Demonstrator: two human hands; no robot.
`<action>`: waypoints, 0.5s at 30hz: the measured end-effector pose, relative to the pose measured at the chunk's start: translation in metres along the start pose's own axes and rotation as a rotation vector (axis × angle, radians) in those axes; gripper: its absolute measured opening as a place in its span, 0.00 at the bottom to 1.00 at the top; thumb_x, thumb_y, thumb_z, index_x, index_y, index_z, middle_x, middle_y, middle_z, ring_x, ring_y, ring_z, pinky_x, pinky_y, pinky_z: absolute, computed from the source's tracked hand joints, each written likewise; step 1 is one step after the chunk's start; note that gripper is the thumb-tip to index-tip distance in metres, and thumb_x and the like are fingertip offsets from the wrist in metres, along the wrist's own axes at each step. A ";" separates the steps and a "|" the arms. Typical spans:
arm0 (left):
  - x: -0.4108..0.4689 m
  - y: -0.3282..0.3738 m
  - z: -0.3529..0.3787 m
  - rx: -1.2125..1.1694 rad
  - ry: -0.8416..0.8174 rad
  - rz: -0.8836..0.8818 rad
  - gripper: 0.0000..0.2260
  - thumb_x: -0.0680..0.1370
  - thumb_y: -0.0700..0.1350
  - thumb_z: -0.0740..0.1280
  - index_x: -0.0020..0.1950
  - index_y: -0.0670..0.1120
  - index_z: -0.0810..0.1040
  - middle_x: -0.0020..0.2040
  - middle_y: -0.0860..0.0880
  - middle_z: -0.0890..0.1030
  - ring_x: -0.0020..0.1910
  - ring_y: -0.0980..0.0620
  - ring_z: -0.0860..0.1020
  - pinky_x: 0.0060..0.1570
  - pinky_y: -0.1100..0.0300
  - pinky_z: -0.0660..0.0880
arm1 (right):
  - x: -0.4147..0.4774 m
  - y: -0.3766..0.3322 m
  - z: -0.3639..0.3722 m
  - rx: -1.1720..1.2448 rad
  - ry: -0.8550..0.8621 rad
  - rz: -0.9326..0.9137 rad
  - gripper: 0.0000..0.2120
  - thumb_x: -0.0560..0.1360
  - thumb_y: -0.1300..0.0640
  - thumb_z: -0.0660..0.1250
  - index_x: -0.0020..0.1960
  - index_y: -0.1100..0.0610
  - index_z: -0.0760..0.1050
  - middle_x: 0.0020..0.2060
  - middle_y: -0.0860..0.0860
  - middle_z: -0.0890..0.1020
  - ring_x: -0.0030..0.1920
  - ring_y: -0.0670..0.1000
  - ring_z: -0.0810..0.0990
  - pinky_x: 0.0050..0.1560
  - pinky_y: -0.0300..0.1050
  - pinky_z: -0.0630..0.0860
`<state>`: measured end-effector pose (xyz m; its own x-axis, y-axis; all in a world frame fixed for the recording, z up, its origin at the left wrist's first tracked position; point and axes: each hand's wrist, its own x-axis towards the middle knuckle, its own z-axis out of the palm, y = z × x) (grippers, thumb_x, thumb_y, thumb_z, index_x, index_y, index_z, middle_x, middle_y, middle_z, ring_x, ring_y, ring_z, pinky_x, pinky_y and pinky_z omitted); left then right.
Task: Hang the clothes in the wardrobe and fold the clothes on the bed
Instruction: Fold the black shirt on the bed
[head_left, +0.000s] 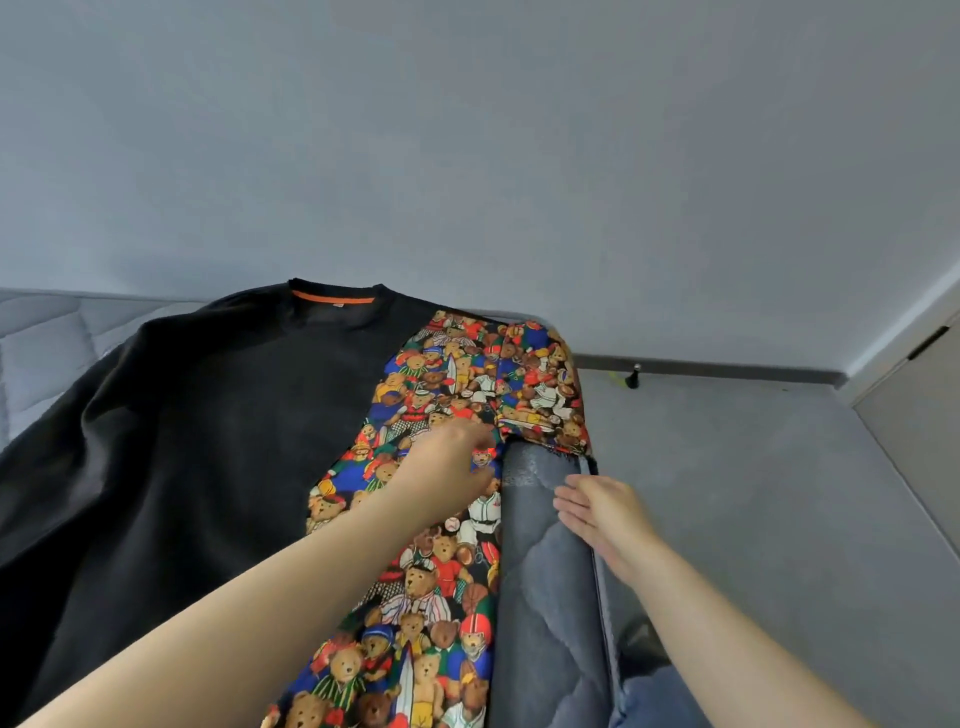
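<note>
In the head view, one sweatshirt (218, 447) lies spread flat on the bed (545, 587). Its collar points to the far edge and its teddy-bear printed panel (431, 613) runs along the bed's right edge. The printed sleeve (540, 384) lies at the far right corner, its cuff end reaching the right edge.

The left hand (452, 462) rests on the printed panel where the sleeve joins the body. Its fingers (480, 441) are bent down onto the cloth, but I cannot tell whether they pinch it or only press. The right hand (597, 514) hangs just over the right edge of the bed, apart from the garment. Its fingers (571, 506) are straight and hold nothing.

The step in hand looks like folding the printed sleeve in across the body. To do it well, the left hand should pin the shoulder seam as a hinge. The right hand should take the cuff and lay the sleeve flat inward. The fold line should stay parallel to the right edge, and wrinkles should be smoothed out before the next fold.

Counted: one sweatshirt, one bed, two hands, one doorstop (632, 376) by the wall and one door (919, 405) at the right. No wardrobe or hanger shows.
</note>
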<state>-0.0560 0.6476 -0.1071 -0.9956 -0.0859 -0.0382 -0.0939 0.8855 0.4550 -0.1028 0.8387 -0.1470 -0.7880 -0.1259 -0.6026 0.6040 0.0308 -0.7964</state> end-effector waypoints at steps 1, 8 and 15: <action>0.015 0.002 0.008 0.028 -0.018 0.012 0.15 0.76 0.46 0.67 0.63 0.48 0.75 0.59 0.50 0.76 0.56 0.51 0.75 0.51 0.60 0.71 | 0.009 0.000 0.002 0.093 -0.012 0.066 0.12 0.81 0.62 0.60 0.61 0.67 0.73 0.56 0.62 0.79 0.52 0.56 0.80 0.53 0.46 0.76; 0.086 -0.003 0.053 0.254 -0.059 0.007 0.20 0.76 0.46 0.68 0.67 0.49 0.72 0.62 0.49 0.73 0.60 0.47 0.71 0.60 0.53 0.71 | 0.064 -0.012 0.019 0.811 -0.048 0.254 0.19 0.81 0.58 0.60 0.68 0.66 0.65 0.60 0.63 0.74 0.67 0.60 0.72 0.66 0.53 0.69; 0.099 -0.004 0.074 0.429 -0.028 0.003 0.12 0.80 0.48 0.59 0.59 0.48 0.78 0.55 0.49 0.73 0.55 0.47 0.71 0.51 0.57 0.71 | 0.104 -0.028 -0.006 1.169 0.106 0.213 0.07 0.78 0.56 0.65 0.47 0.61 0.72 0.46 0.55 0.78 0.47 0.53 0.79 0.49 0.45 0.77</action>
<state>-0.1545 0.6697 -0.1782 -0.9951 -0.0754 -0.0645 -0.0783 0.9959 0.0445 -0.2021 0.8308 -0.1872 -0.6314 -0.1434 -0.7621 0.4224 -0.8878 -0.1829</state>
